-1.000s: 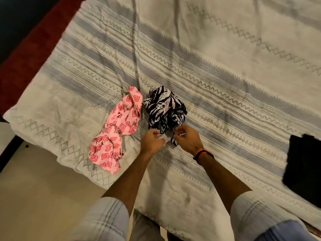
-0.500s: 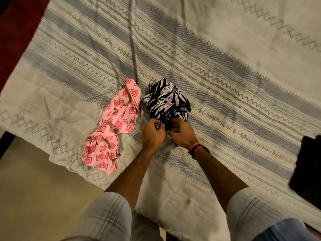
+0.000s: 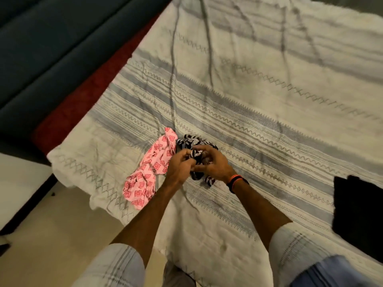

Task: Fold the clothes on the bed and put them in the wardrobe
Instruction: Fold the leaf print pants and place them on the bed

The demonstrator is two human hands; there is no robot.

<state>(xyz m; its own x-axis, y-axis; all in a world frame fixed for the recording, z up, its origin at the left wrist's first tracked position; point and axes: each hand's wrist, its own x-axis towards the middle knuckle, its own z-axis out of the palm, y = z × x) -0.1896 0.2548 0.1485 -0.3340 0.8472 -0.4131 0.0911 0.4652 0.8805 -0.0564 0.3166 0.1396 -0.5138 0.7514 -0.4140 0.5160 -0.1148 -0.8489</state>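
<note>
Item: black-and-white printed garment (image 3: 187, 141), crumpled, on the bed (image 3: 259, 104) near its front edge, toward the left corner. Touching its left side: pink patterned garment (image 3: 148, 172), unfolded, trailing to the front edge. Near the right edge: black garment (image 3: 358, 212), apart from the others.

Hands: left hand (image 3: 179, 168) and right hand (image 3: 213, 164) close together, both with fingers curled into the bunched black-and-white cloth.

Step in hand, as judged: opening out the bundle for folding. No folded pile in view; wardrobe not in view.

Handling notes: find a hem or seam with each hand, draw the hands apart, lift and shake free. Lay flat on bare bedspread, clear of the pink piece, then smooth before the first fold.
</note>
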